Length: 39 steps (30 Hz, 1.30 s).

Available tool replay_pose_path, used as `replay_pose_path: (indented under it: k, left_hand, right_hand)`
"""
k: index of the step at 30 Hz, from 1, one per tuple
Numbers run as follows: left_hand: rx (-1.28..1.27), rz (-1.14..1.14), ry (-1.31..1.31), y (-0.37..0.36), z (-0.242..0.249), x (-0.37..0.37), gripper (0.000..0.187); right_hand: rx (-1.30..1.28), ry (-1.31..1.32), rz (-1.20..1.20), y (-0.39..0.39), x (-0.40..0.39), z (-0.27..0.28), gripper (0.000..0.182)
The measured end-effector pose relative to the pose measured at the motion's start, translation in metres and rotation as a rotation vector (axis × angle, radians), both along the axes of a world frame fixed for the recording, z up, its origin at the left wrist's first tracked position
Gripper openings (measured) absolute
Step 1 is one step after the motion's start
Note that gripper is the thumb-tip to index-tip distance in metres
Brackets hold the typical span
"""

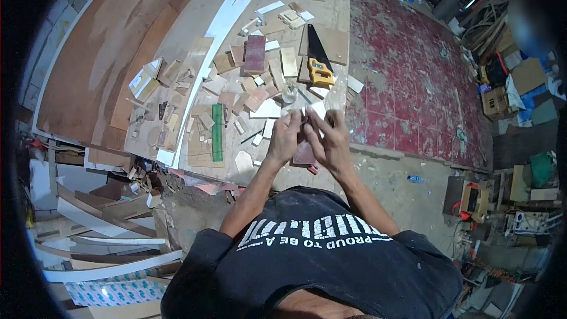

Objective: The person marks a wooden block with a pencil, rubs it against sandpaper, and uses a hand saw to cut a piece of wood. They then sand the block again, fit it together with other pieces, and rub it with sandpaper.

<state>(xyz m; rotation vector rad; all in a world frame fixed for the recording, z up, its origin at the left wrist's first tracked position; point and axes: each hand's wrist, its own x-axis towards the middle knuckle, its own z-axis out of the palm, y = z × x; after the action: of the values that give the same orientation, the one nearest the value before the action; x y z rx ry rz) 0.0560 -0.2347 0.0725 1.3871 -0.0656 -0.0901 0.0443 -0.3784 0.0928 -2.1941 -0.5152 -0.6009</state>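
My left hand (pixel 286 137) and my right hand (pixel 332 142) are close together above the near edge of the workbench. Their fingers are bent and pinched toward each other. Between the fingertips is something small, mostly hidden, with a pale end showing. Just below my hands lies a dark red block (pixel 303 153), partly covered by them. Wood offcuts (pixel 267 109) and white pieces surround them. A hand saw (pixel 319 62) with a yellow handle rests beyond my right hand. To the left of my left hand lies a green ruler (pixel 218 132).
Another dark red block (pixel 255 54) lies among scraps farther back. A long white strip (pixel 207 71) runs along the bench's left side. Wood panels and curved strips (pixel 112 241) stand at lower left. The red tiled floor (pixel 407 82) extends right, toward cardboard boxes (pixel 495 102) and clutter.
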Motion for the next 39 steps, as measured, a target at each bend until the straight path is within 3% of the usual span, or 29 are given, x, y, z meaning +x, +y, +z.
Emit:
replay_pose_path:
  k: [1,2,3,5,7,9,13,16,19,24,25,27,30,33,35,39]
  left_hand:
    - [0.088,0.025,-0.095,-0.006,-0.015,-0.003,0.039]
    - [0.043,-0.055,0.038,-0.006,-0.016,-0.004,0.037]
    - [-0.092,-0.069,-0.053,-0.011,-0.011,-0.002,0.036]
    - [-0.140,-0.066,0.053,0.003,-0.010,0.000,0.039]
    - [0.029,0.025,0.104,0.014,-0.019,0.004,0.042]
    - [-0.063,0.136,0.049,0.012,-0.019,0.007,0.046]
    - [0.069,0.070,0.112,0.014,-0.012,-0.001,0.046]
    - [0.036,-0.058,-0.020,0.001,-0.011,-0.003,0.044]
    - [-0.031,-0.020,-0.046,-0.003,-0.006,-0.007,0.042]
    - [-0.166,0.207,0.094,0.018,-0.018,-0.005,0.042]
    - [-0.341,0.247,0.099,0.024,-0.018,-0.002,0.039]
    - [-0.291,0.219,0.029,0.024,-0.005,-0.002,0.026]
    - [-0.186,0.241,-0.061,-0.002,-0.004,-0.004,0.014]
    - [-0.095,0.093,-0.108,-0.010,-0.020,-0.006,0.022]
    - [0.004,0.035,-0.057,-0.014,-0.010,-0.013,0.021]
    - [-0.152,0.128,-0.126,-0.022,-0.016,-0.012,0.019]
  right_hand:
    - [0.039,-0.079,0.006,0.003,0.011,0.014,0.040]
    - [0.034,-0.084,-0.019,0.006,0.026,0.021,0.040]
    - [0.032,-0.093,-0.045,0.009,0.036,0.025,0.040]
    - [0.065,-0.183,-0.026,0.010,0.031,0.021,0.039]
    - [-0.072,-0.037,0.070,-0.006,-0.004,0.010,0.039]
    - [-0.019,0.095,0.081,-0.023,-0.022,-0.003,0.040]
    - [0.088,0.000,-0.033,-0.030,-0.016,0.002,0.038]
    - [-0.045,-0.059,0.006,-0.005,0.005,0.014,0.039]
    - [0.013,-0.145,0.031,0.015,0.033,0.021,0.038]
    - [-0.138,-0.017,0.144,-0.014,-0.021,-0.003,0.042]
    - [-0.194,0.138,0.115,-0.026,-0.032,-0.021,0.043]
    - [0.096,0.231,0.011,-0.032,-0.033,-0.035,0.041]
    - [0.313,0.055,-0.082,-0.023,-0.025,-0.022,0.038]
    - [0.002,-0.054,-0.138,-0.007,-0.019,-0.001,0.042]
    - [-0.011,-0.138,-0.210,0.000,0.004,-0.005,0.042]
    - [0.146,-0.274,-0.418,0.000,0.063,0.008,0.038]
